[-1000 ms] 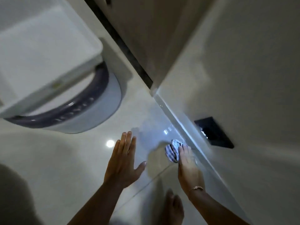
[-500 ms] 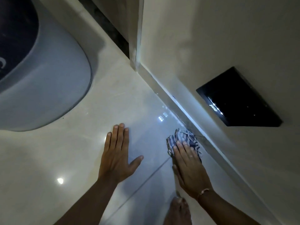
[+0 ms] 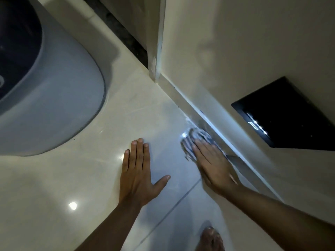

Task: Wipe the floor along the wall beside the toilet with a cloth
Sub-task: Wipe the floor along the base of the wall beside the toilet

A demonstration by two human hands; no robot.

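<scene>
Right hand (image 3: 215, 169) flat on cloth (image 3: 196, 139)

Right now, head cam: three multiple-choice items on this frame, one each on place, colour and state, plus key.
1. Where is the cloth?
A) on the floor at the foot of the wall
B) in a bucket
C) on a shelf

2. What colour is the panel set in the wall?
A) white
B) black
C) red

3. How does the left hand lie?
A) clenched in a fist
B) gripping a brush
C) flat on the floor, fingers straight

Key:
1 A: the right hand presses it to the tile beside the skirting.
2 B: it is glossy black with light glints.
3 C: the palm is down and holds nothing.
</scene>
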